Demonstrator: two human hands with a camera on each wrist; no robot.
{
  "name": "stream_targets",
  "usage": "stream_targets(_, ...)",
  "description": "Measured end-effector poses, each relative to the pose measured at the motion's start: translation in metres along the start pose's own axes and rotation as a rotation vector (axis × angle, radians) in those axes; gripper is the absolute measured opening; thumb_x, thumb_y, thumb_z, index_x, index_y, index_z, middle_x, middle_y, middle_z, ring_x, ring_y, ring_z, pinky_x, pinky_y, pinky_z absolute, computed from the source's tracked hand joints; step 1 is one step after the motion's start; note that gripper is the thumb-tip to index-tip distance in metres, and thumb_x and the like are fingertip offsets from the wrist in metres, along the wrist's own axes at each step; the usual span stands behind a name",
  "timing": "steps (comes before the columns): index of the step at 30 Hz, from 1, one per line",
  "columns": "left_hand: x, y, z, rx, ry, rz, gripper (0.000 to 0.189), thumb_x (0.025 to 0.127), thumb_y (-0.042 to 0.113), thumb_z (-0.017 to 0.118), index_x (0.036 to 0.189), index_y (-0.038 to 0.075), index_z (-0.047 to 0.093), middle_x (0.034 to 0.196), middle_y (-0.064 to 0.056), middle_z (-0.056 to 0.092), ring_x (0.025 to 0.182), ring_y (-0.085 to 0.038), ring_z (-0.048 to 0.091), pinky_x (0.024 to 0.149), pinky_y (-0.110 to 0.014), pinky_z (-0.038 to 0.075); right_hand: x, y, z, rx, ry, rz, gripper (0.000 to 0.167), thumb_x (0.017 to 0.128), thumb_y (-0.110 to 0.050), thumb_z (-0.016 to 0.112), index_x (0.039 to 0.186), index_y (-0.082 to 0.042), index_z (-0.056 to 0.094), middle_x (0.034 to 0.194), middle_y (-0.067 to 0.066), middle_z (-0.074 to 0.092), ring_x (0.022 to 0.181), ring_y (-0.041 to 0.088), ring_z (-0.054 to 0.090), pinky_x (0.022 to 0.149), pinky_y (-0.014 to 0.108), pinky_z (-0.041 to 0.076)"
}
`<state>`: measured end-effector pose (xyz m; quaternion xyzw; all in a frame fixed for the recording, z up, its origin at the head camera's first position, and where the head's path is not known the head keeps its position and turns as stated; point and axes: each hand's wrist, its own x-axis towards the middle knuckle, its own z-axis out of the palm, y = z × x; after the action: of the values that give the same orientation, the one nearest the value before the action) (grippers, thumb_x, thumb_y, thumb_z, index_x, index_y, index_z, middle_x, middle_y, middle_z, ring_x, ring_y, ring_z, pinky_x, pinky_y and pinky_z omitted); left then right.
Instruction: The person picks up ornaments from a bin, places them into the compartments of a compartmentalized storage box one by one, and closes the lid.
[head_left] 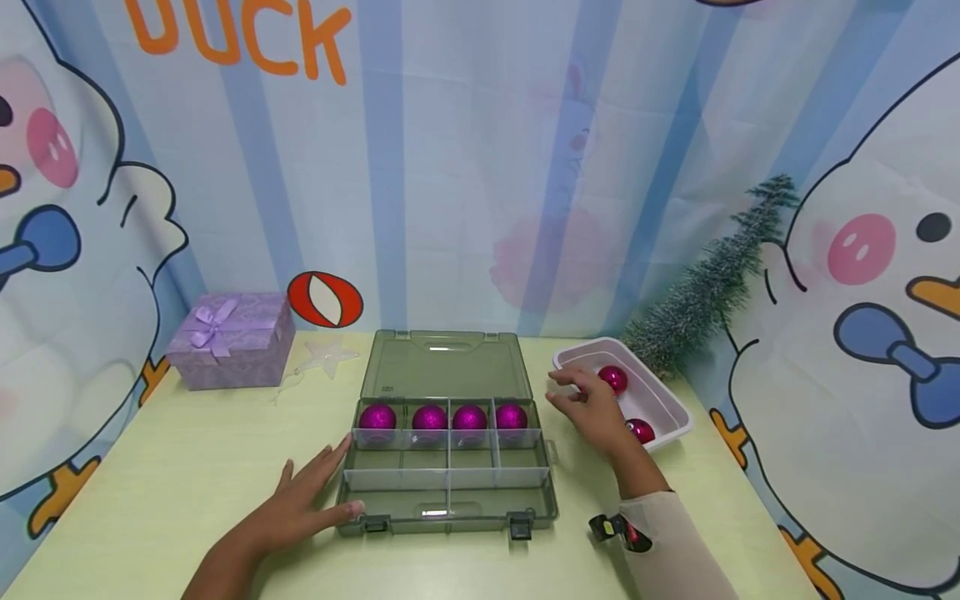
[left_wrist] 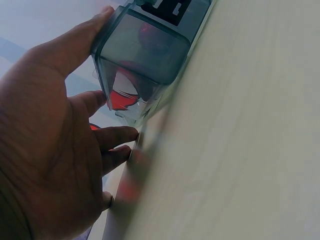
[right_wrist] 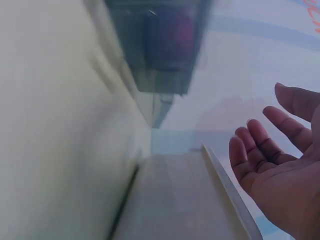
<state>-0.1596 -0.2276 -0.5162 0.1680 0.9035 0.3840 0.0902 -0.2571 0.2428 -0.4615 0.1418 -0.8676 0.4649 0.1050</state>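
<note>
A translucent green divided box (head_left: 450, 525) lies with its lid (head_left: 447, 364) folded back. Several glittery magenta Christmas balls (head_left: 377, 417) sit one to a compartment along its back row. My left hand (head_left: 296, 510) is at the box's left side, fingers spread, the thumb touching the front left corner. Over the left rim of a white plastic tray (head_left: 667, 400) hovers my right hand (head_left: 596, 412), loosely bent and holding nothing in the right wrist view (right_wrist: 280, 165). Shiny red-magenta balls (head_left: 613, 380) lie in the tray, partly hidden by that hand.
A purple gift box (head_left: 232, 346) with a bow stands at the back left, beside a pale star ornament (head_left: 327, 356). A small frosted Christmas tree (head_left: 705, 292) leans behind the tray. A printed curtain (head_left: 465, 167) hangs along the table's back edge.
</note>
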Motion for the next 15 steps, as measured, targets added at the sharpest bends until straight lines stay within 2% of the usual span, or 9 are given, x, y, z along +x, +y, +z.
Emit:
stream_targets(3, 0.000, 0.000, 0.000, -0.005, -0.001, 0.005, 0.101, 0.097, 0.048, 0.077, 0.175, 0.013, 0.023, 0.179, -0.024, 0.028, 0.164, -0.062, 0.017, 0.120, -0.089, -0.012, 0.004, 0.003, -0.011, -0.007, 0.050, 0.006, 0.032, 0.101, -0.005, 0.076, 0.132, 0.004, 0.074, 0.128, 0.027, 0.072, 0.117, 0.041, 0.071, 0.091, 0.024, 0.060)
stream_targets(6, 0.001, 0.000, 0.000, -0.007, -0.002, 0.006, 0.101, 0.097, 0.048, 0.077, 0.175, 0.013, 0.023, 0.179, -0.024, 0.028, 0.164, -0.062, 0.017, 0.120, -0.089, -0.012, 0.008, 0.008, -0.021, -0.027, 0.061, 0.019, 0.030, 0.104, -0.007, 0.074, 0.132, 0.004, 0.074, 0.126, 0.025, 0.073, 0.113, 0.034, 0.069, 0.087, 0.019, 0.055)
stream_targets(8, 0.001, -0.001, 0.000, -0.008, 0.000, 0.008, 0.101, 0.097, 0.048, 0.077, 0.175, 0.013, 0.023, 0.179, -0.024, 0.028, 0.163, -0.062, 0.017, 0.119, -0.089, -0.012, 0.011, 0.012, -0.027, -0.066, 0.060, 0.024, 0.030, 0.105, -0.009, 0.073, 0.133, 0.004, 0.073, 0.128, 0.025, 0.073, 0.115, 0.035, 0.069, 0.092, 0.027, 0.056)
stream_targets(13, 0.000, -0.001, 0.001, -0.007, 0.004, 0.011, 0.101, 0.097, 0.047, 0.077, 0.175, 0.013, 0.023, 0.179, -0.024, 0.029, 0.163, -0.062, 0.018, 0.119, -0.090, -0.011, 0.017, 0.022, -0.038, -0.141, 0.029, 0.060, 0.035, 0.107, -0.012, 0.069, 0.140, 0.002, 0.069, 0.135, 0.027, 0.070, 0.121, 0.044, 0.067, 0.103, 0.056, 0.058)
stream_targets(15, 0.001, -0.001, 0.001, -0.008, 0.003, 0.010, 0.101, 0.097, 0.048, 0.077, 0.175, 0.013, 0.023, 0.179, -0.024, 0.029, 0.163, -0.062, 0.017, 0.119, -0.089, -0.011, 0.019, 0.027, -0.041, -0.153, 0.015, 0.106, 0.037, 0.109, -0.014, 0.067, 0.143, 0.000, 0.067, 0.138, 0.027, 0.069, 0.121, 0.043, 0.067, 0.104, 0.060, 0.058)
